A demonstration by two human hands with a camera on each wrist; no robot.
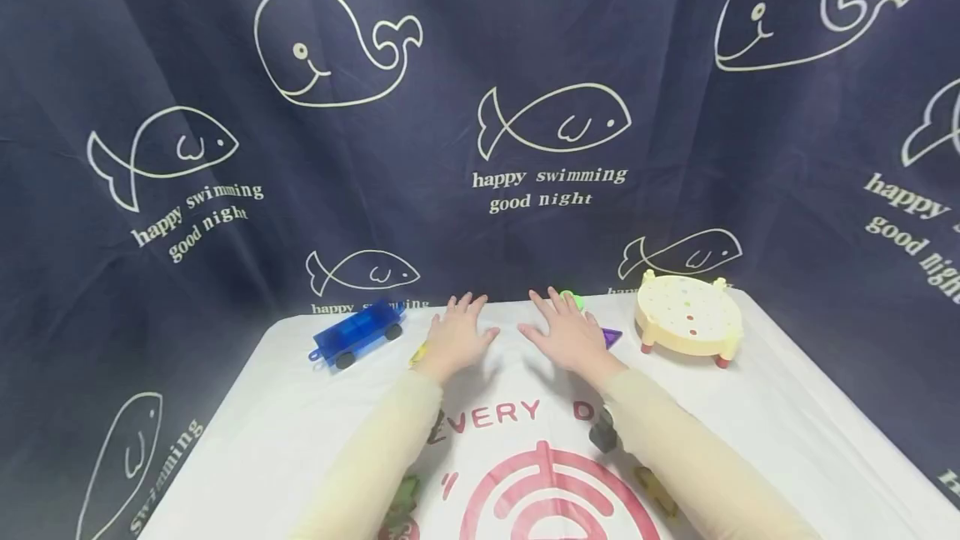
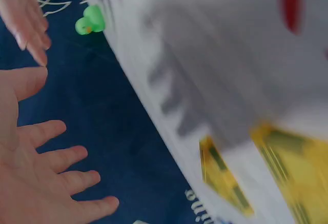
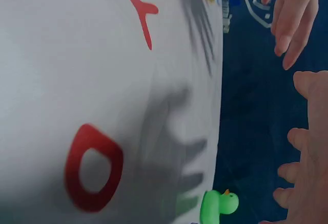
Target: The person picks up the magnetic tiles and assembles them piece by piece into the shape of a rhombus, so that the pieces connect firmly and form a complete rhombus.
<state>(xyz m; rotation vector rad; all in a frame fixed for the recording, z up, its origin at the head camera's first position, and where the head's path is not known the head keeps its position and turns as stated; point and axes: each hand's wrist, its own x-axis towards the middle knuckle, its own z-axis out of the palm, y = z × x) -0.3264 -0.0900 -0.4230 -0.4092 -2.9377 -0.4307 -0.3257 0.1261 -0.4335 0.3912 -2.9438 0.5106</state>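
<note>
Both hands hover above the far part of the white table, fingers spread and holding nothing. My left hand [image 1: 459,336] is nearest a yellow piece [image 1: 417,354], mostly hidden by that hand in the head view. The left wrist view has two translucent yellow pieces [image 2: 224,175] lying below it. Close beside my right hand [image 1: 564,333] are a purple triangular piece [image 1: 612,338] and a green toy duck [image 3: 210,207] at the table's back edge. Shadows of the fingers fall on the cloth, and a gap separates the two hands.
A blue toy wagon [image 1: 356,333] with black wheels stands at the back left. A cream, round, short-legged toy stand [image 1: 688,315] is at the back right. Partly behind the forearms lie a dark piece [image 1: 602,432] and a yellowish piece [image 1: 657,492]. A dark curtain [image 1: 450,23] hangs behind the table.
</note>
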